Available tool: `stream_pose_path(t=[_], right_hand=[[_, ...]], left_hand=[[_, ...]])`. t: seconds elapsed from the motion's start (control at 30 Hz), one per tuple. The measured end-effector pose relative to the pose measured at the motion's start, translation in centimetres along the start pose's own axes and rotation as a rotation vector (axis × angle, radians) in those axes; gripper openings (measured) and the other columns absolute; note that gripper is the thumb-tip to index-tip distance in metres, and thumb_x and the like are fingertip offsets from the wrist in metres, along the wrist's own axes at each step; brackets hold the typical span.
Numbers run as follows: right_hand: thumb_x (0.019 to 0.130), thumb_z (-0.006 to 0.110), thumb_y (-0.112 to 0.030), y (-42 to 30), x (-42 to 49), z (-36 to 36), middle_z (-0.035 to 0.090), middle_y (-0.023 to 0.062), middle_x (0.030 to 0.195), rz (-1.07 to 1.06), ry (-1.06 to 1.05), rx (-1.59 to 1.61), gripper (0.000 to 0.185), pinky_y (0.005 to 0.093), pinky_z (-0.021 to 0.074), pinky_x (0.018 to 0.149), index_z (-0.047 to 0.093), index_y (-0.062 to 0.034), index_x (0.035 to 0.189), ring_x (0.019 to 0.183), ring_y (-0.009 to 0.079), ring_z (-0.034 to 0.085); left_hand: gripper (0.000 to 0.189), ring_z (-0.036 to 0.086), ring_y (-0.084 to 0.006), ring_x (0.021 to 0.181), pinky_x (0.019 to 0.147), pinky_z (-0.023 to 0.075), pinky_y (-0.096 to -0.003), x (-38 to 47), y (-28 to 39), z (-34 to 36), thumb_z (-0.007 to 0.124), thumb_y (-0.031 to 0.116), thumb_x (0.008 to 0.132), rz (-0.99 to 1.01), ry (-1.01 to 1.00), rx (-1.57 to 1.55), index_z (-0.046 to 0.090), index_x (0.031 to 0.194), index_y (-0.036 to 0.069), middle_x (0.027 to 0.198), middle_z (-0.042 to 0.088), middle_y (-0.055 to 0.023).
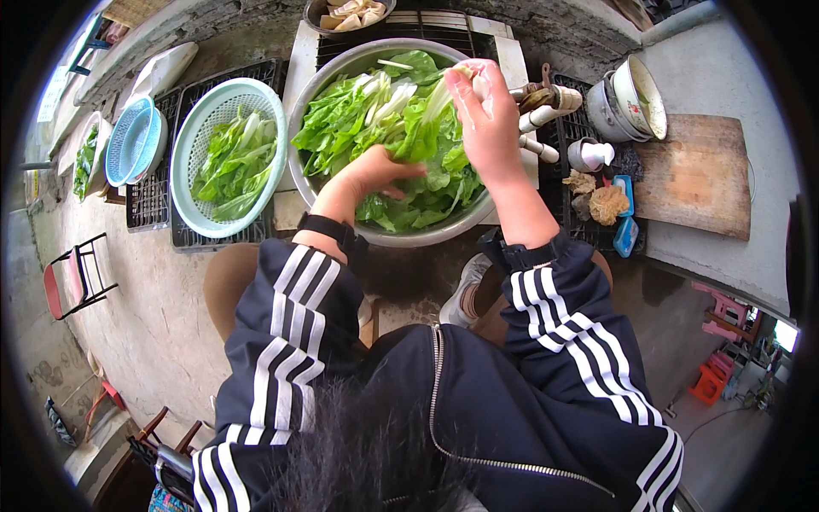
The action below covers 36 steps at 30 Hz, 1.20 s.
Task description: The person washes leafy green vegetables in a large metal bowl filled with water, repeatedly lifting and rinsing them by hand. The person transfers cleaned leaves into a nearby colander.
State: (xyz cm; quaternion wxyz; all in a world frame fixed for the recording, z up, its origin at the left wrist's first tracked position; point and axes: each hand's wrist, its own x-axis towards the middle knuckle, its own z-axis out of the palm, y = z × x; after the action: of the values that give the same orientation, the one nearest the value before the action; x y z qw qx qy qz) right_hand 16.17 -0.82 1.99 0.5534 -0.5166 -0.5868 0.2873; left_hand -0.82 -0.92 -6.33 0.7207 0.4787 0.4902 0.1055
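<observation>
A wide metal basin (299,168) in front of me is heaped with leafy greens (339,131) with pale stalks. My right hand (487,118), wet, is raised over the basin's right side and grips the pale stalk end of a leafy green (425,121). Just below those leaves, my left hand (382,173) reaches over the heap, thumb and fingers apart, its fingertips partly among the greens. Whether it holds a leaf is unclear. To the left, a light green plastic colander (182,150) holds more greens (237,166).
Blue baskets (133,141) stand farther left. Water taps and pipes (550,109) border the basin's right. Beyond them are stacked pots (608,112), a pump bottle (596,155), scrubbers (608,203) and a wooden board (694,173). A bowl (313,16) of pale pieces stands behind the basin.
</observation>
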Motion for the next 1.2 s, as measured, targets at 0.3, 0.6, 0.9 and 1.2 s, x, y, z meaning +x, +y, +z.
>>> stream_pose_path(t=[0.3,0.6,0.9,1.2], right_hand=[[0.096,0.050,-0.004,-1.7,0.9,-0.2,0.062,0.0065,0.090,-0.040,-0.128,0.116,0.009,0.0240,0.0460,0.077,0.051,-0.0003,0.105,0.090,0.0108,0.061],[0.098,0.052,-0.033,-0.5,0.0,2.6,0.060,0.0055,0.089,0.119,-0.088,0.439,0.030,0.0250,0.0441,0.082,0.055,-0.0032,0.099,0.085,0.0115,0.056],[0.090,0.060,-0.048,-0.2,-0.6,1.9,0.050,0.0140,0.131,0.410,-0.389,0.555,0.065,0.0327,0.0322,0.106,0.042,-0.0034,0.134,0.125,0.0200,0.044],[0.088,0.061,-0.039,8.9,-3.1,-0.2,0.028,0.0225,0.149,0.416,-0.337,-0.806,0.072,0.0437,0.0248,0.113,0.032,-0.0020,0.143,0.139,0.0364,0.026]], left_hand=[[0.057,0.066,-0.0204,0.084,0.066,0.0558,-0.0308,-4.2,7.4,-2.6,0.075,0.046,0.077,-0.344,0.132,0.795,0.062,0.093,-0.007,0.095,0.066,-0.0160],[0.083,0.051,-0.0238,0.118,0.103,0.0380,-0.0362,-3.4,6.6,2.7,0.067,0.008,0.078,0.688,0.235,0.162,0.020,0.146,-0.001,0.129,0.051,-0.0188],[0.041,0.063,-0.0209,0.086,0.076,0.0507,-0.0352,-5.2,5.7,-1.4,0.060,0.016,0.090,0.522,0.359,0.108,0.050,0.128,0.004,0.097,0.065,-0.0124],[0.045,0.062,-0.0371,0.100,0.088,0.0479,-0.0407,-10.9,0.1,-22.2,0.066,0.023,0.083,0.103,0.885,0.843,0.053,0.123,0.006,0.107,0.064,-0.0213]])
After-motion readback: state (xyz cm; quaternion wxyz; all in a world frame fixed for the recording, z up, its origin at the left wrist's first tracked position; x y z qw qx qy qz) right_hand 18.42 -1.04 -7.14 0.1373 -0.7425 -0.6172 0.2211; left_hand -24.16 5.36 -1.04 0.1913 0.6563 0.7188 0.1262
